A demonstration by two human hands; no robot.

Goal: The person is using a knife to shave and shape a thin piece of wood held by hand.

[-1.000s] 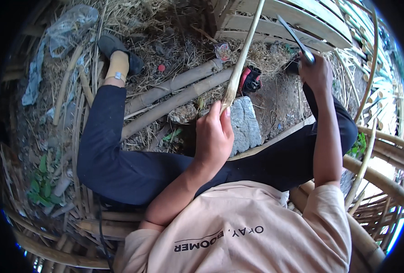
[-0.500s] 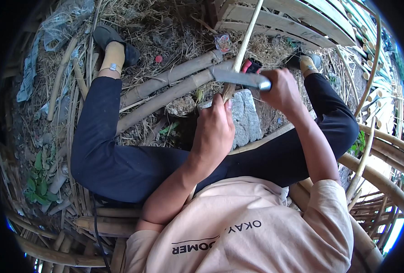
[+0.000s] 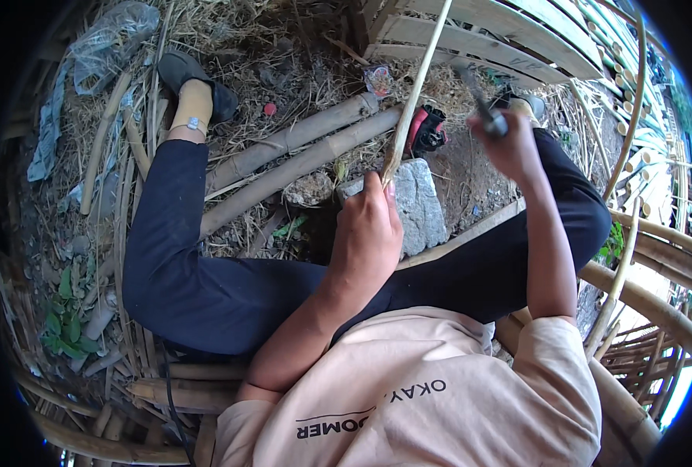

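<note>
My left hand (image 3: 368, 229) is closed round the near end of a long, thin, pale stick (image 3: 418, 92), which slants up and away past the top of the picture. Under and beside that hand lies a grey stone block (image 3: 420, 206). Off to the right, apart from the stick, my right hand (image 3: 509, 148) grips a large knife (image 3: 477, 95). Its blade, blurred by motion, points away and a little left; most of the handle is hidden by my fingers. A red and black object (image 3: 427, 132) rests on the ground between the stick and the knife.
Two bamboo poles (image 3: 307, 163) lie across the ground between my legs. A slatted wooden crate (image 3: 470, 39) stands at the far side. Stacked bamboo (image 3: 634, 117) fills the far right, and clear plastic (image 3: 116, 43) lies far left. Straw covers much of the soil.
My right hand has swung the knife right and away from the stick, and the blade now points away instead of across it. My left hand stays nearly still on the stick.
</note>
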